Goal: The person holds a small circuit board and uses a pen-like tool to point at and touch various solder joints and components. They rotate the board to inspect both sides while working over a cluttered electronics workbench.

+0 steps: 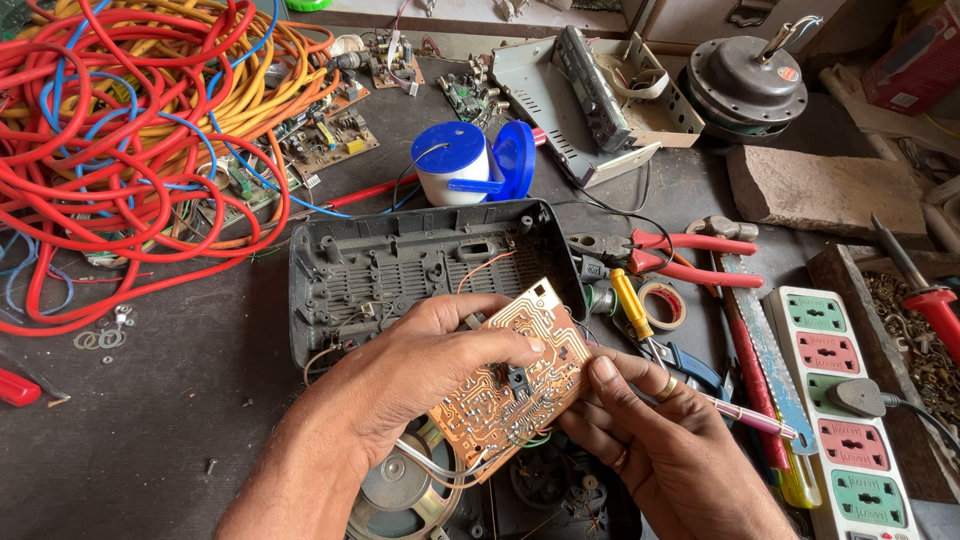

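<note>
A copper-tracked circuit board (520, 380) is held tilted above an open black plastic casing (400, 265), solder side up. My left hand (430, 365) grips the board's left and upper edge, thumb across the tracks. From below right, my right hand (650, 450) holds the board's lower right edge with the thumb on its rim. A round speaker (395, 495) lies under the board, joined to it by thin wires.
A tangle of red, orange and blue cables (130, 120) fills the left. A blue-and-white container (455, 160), red-handled pliers (690, 255), a yellow screwdriver (632, 305), a tape roll (663, 303), a power strip (850, 400), a soldering iron (925, 295), a fan motor (745, 80) and loose boards lie around.
</note>
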